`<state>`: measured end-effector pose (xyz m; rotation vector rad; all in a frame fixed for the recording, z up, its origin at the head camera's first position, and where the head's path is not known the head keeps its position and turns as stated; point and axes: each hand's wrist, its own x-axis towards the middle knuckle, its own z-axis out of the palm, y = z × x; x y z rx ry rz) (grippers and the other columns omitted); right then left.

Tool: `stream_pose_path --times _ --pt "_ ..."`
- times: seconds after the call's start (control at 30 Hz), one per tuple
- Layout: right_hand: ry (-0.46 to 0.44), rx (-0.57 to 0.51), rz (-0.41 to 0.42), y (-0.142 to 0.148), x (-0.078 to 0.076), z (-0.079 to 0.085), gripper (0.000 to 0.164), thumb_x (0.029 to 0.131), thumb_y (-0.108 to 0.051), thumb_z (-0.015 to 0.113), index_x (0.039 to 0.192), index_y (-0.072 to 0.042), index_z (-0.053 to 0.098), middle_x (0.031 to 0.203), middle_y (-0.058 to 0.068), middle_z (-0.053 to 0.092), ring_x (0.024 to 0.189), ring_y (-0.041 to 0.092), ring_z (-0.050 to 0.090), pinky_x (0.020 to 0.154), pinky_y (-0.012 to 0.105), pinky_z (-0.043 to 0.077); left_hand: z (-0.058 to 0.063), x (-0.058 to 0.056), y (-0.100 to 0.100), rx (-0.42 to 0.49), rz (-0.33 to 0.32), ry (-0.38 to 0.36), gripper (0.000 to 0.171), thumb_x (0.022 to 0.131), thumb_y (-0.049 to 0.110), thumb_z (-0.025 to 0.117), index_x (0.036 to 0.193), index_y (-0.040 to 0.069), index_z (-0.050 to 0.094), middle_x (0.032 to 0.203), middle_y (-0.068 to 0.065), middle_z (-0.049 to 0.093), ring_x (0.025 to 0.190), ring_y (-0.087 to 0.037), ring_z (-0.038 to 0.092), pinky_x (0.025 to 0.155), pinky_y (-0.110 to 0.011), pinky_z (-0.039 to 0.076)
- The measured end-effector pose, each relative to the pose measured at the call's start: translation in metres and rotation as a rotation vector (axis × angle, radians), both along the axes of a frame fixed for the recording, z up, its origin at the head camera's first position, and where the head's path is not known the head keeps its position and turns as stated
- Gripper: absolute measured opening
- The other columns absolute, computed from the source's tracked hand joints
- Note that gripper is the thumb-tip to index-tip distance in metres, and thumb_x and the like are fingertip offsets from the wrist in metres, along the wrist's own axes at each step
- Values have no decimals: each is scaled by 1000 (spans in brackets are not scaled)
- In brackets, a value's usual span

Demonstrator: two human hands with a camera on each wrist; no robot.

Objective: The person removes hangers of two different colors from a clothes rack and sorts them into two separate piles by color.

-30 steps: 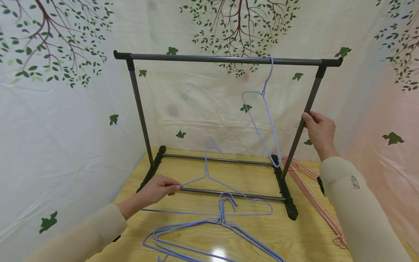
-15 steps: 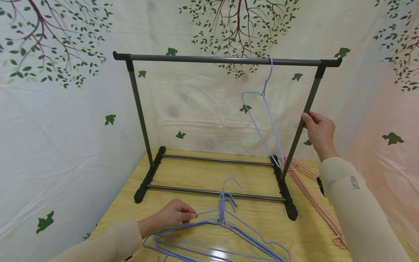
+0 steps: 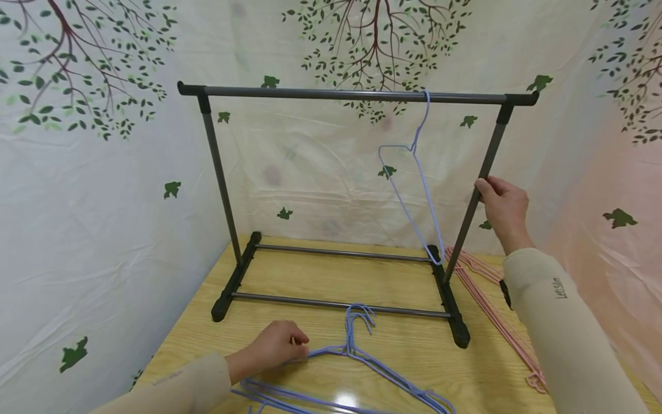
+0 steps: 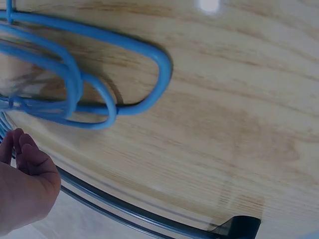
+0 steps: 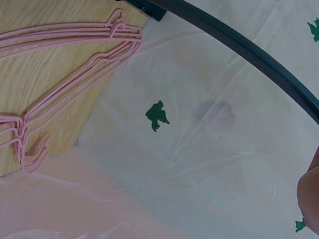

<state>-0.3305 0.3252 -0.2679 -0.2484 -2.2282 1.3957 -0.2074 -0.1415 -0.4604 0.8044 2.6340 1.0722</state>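
Several blue hangers (image 3: 350, 338) lie stacked on the table in front of the rack, their hooks pointing away from me. My left hand (image 3: 274, 348) is at the left shoulder of this stack, fingers loosely bent. In the left wrist view the fingertips of this hand (image 4: 30, 174) come near the hangers (image 4: 99, 32), and I see nothing held between them. My right hand (image 3: 504, 210) grips the right upright of the black clothes rack (image 3: 310, 93). One blue hanger (image 3: 424, 181) hangs from the top bar, right of its middle, turned at an angle.
Pink hangers (image 3: 493, 313) lie in a bundle on the wooden table (image 3: 331, 276), right of the rack's foot (image 3: 457, 328). A pale cloth (image 3: 103, 230) with printed leaves and branches surrounds the table at the back and sides.
My left hand has brought a blue hanger down towards me, laid it on the stack and let it go. The right hand stays on the upright. The hanging hanger sways slightly.
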Motion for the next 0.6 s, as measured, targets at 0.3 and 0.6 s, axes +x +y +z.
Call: stream_pose_path --times 0.3,0.6 --pt "-1 -5 0 1 0 -1 60 96 -52 55 140 -11 58 135 11 61 99 0 66 101 38 46 8 -4 3 -3 45 -18 23 91 17 72 105 -1 75 86 5 66 72 -9 56 61 -27 48" --pt "-1 -4 -4 0 0 0 59 97 -50 55 140 -10 58 136 12 60 101 2 66 101 38 47 25 -17 17 21 78 31 25 93 20 70 108 -1 73 85 5 64 75 -10 56 63 -27 49"
